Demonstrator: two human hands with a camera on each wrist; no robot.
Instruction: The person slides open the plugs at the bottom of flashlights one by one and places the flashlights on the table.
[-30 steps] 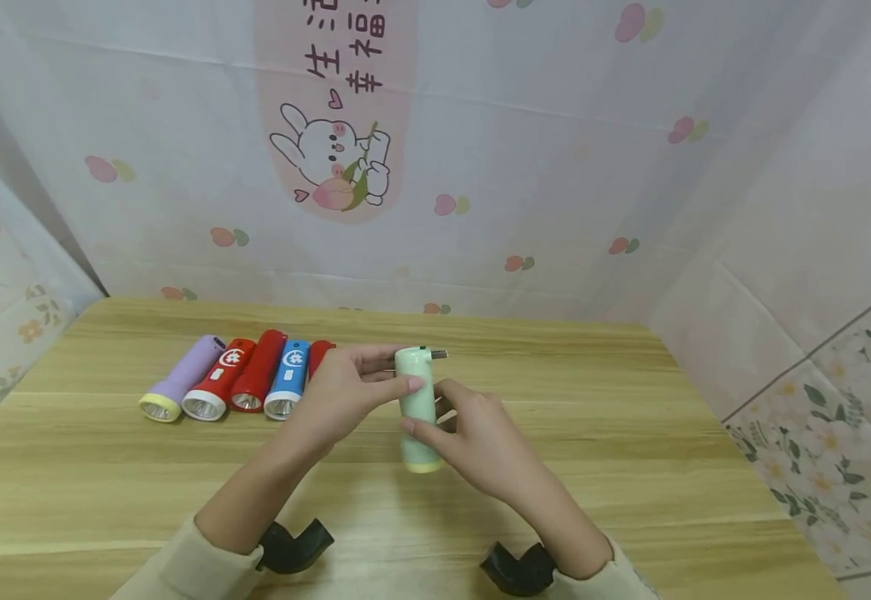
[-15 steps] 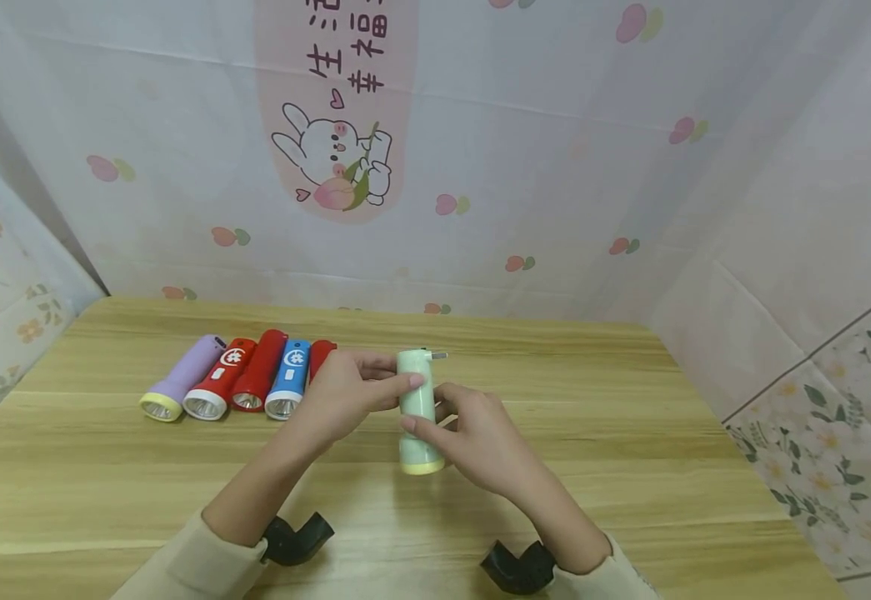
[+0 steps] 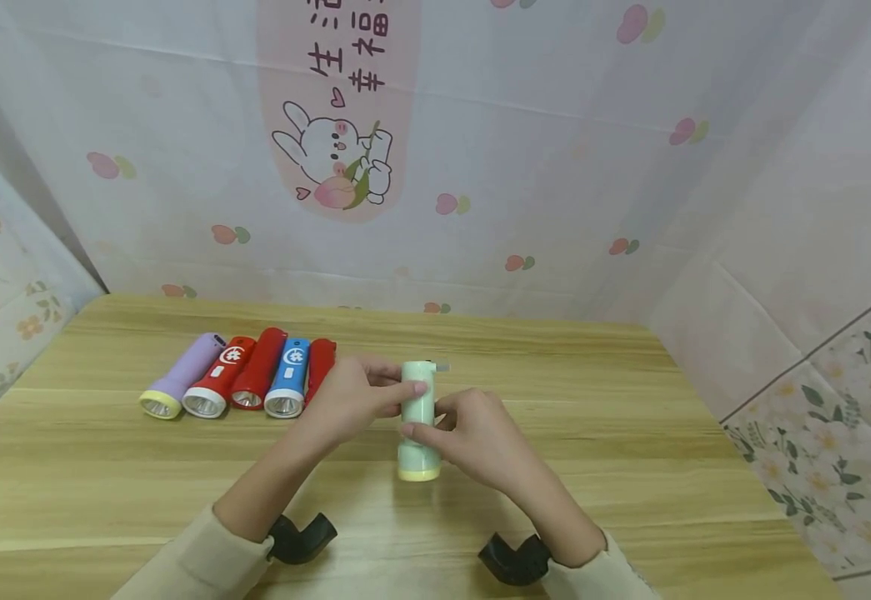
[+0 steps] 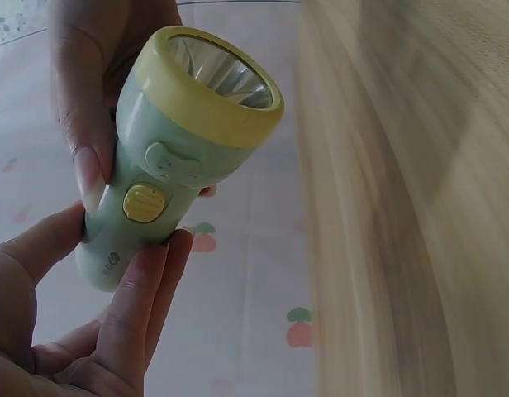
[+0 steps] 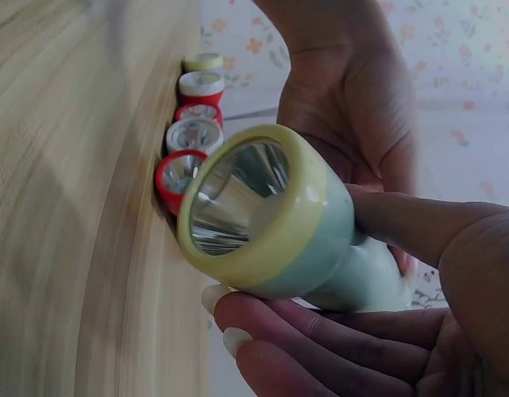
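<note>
A pale green flashlight [image 3: 418, 411] with a yellow rim is held over the table by both hands, its lens end toward the person. My left hand [image 3: 348, 400] pinches it near the far end, thumb on the upper side. Closer to the lens end, my right hand [image 3: 476, 433] grips the body between thumb and fingers. Metal plug prongs [image 3: 443, 367] stick out to the right at the far end. In the left wrist view, a yellow slide switch [image 4: 144, 203] shows on the body. The reflector [image 5: 242, 198] faces the right wrist camera.
Several flashlights lie side by side at the left: a purple one [image 3: 193, 360], a red one with a white rim [image 3: 213, 385], a plain red one [image 3: 261, 367], a blue one [image 3: 294, 358] and another red one [image 3: 321, 360]. A printed curtain [image 3: 540, 167] hangs behind the wooden table [image 3: 593, 467].
The green flashlight has shifted slightly toward the person, with both hands still on it. My left hand has come down a little with it, and more of the rightmost red flashlight shows.
</note>
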